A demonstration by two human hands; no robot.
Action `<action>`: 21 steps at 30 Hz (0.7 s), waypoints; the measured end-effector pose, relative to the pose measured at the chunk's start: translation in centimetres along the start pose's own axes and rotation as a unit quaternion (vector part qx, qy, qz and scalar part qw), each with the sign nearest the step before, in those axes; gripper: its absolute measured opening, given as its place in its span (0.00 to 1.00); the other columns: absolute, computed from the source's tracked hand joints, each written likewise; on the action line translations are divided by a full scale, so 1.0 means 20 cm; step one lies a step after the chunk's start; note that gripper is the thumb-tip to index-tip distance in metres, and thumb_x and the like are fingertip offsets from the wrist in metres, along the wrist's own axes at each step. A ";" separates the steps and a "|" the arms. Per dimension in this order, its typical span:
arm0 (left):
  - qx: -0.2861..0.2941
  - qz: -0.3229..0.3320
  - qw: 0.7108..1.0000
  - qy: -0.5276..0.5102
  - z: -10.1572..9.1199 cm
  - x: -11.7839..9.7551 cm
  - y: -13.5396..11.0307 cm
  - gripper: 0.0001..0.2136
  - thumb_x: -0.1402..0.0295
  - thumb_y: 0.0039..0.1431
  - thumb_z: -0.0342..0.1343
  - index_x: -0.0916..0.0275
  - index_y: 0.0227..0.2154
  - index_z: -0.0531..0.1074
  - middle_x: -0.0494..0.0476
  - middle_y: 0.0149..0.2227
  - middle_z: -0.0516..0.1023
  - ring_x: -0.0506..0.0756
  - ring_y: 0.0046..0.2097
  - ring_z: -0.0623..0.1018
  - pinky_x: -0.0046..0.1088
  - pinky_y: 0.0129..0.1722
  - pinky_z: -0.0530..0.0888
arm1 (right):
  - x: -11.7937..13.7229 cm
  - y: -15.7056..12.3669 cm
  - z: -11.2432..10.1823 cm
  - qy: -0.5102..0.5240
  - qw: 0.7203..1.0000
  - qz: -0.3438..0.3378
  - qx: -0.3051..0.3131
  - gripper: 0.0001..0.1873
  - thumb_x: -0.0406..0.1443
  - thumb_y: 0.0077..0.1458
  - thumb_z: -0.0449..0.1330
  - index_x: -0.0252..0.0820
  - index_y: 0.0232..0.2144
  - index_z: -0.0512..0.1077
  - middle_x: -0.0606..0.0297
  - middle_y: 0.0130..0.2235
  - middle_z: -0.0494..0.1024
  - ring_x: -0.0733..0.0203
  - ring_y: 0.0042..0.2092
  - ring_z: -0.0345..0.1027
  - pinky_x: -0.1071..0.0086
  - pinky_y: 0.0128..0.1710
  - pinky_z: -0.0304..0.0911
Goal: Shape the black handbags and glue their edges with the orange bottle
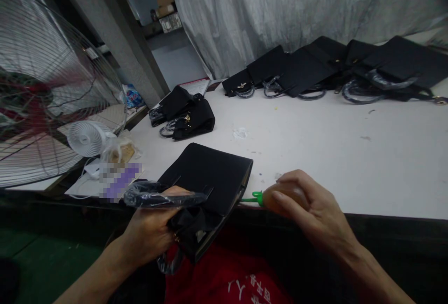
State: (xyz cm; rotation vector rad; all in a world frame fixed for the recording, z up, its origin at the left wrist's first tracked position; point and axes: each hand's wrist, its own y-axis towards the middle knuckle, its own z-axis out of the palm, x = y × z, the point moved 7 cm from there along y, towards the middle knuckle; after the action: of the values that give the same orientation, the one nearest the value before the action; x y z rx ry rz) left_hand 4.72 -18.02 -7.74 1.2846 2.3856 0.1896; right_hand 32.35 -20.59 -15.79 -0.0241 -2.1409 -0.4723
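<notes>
A black handbag [210, 175] lies at the near edge of the white table [315, 154], partly hanging over it. My left hand [154, 229] is closed round the bag's plastic-wrapped handle [161, 196] and its lower end. My right hand [301, 206] is closed on a small tool with a tan body and a green tip [254, 198]. The green tip points at the bag's right side edge, close to touching it.
Two black handbags [187, 115] lie further back on the left. A row of several black handbags [332, 68] lines the far edge under a grey curtain. A large running fan [42, 89] and a small white fan [86, 138] stand at left.
</notes>
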 end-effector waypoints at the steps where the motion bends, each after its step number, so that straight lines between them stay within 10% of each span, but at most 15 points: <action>1: 0.000 0.003 1.000 0.001 0.00 0.00 0.00 0.20 0.80 0.55 0.51 0.59 0.51 0.68 0.58 0.45 0.76 0.55 0.47 0.76 0.32 0.49 0.76 | 0.00 0.00 0.00 0.000 1.000 -0.001 -0.003 0.12 0.46 0.55 0.57 0.46 0.38 0.67 0.63 0.36 0.74 0.56 0.34 0.69 0.63 0.33 0.66; 21: 0.007 0.014 0.999 0.028 0.01 0.00 0.02 0.20 0.82 0.54 0.51 0.63 0.50 0.68 0.58 0.45 0.75 0.53 0.46 0.76 0.30 0.48 0.76 | 0.06 -0.07 -0.08 -0.022 0.995 -0.005 -0.095 0.12 0.45 0.55 0.58 0.45 0.38 0.68 0.62 0.38 0.74 0.55 0.36 0.70 0.63 0.34 0.65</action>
State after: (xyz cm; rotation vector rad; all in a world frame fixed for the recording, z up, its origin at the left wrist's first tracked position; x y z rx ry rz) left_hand 5.01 -17.84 -7.75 1.3367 2.4196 0.2212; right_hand 32.70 -22.68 -14.47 -0.1323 -2.1317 -0.6863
